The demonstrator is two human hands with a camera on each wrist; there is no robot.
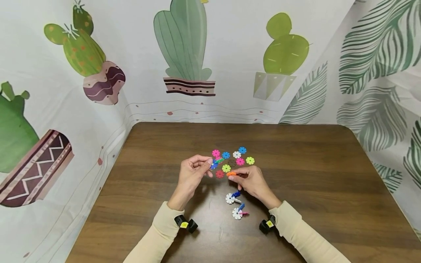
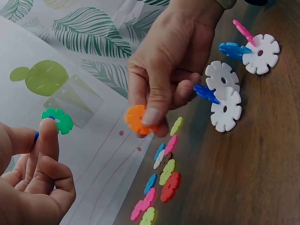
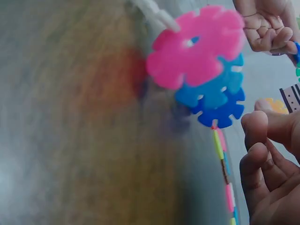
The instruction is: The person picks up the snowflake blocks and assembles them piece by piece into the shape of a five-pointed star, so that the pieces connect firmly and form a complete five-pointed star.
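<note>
My left hand (image 1: 194, 171) pinches a blue notched flower disc (image 1: 213, 165) between thumb and forefinger. Joined to that disc is a green one (image 2: 63, 123), standing out from it at an angle. To the right, my right hand (image 1: 252, 180) holds an orange flower disc (image 2: 136, 119) by thumb and fingertips, apart from the left hand's pieces. Nearer to me on the table lie two joined groups: one has a white disc (image 1: 230, 198) with another white and a dark blue piece; the other joins a white disc (image 1: 237, 213) with blue and pink (image 3: 197, 47) ones.
Beyond the hands, several loose flower discs lie on the brown wooden table (image 1: 158, 146): a red disc (image 1: 219, 174), a brown disc (image 1: 232, 163), a yellow-green disc (image 1: 250, 160), plus pink, blue and white ones. A cactus-print cloth (image 1: 230, 54) hangs behind the table.
</note>
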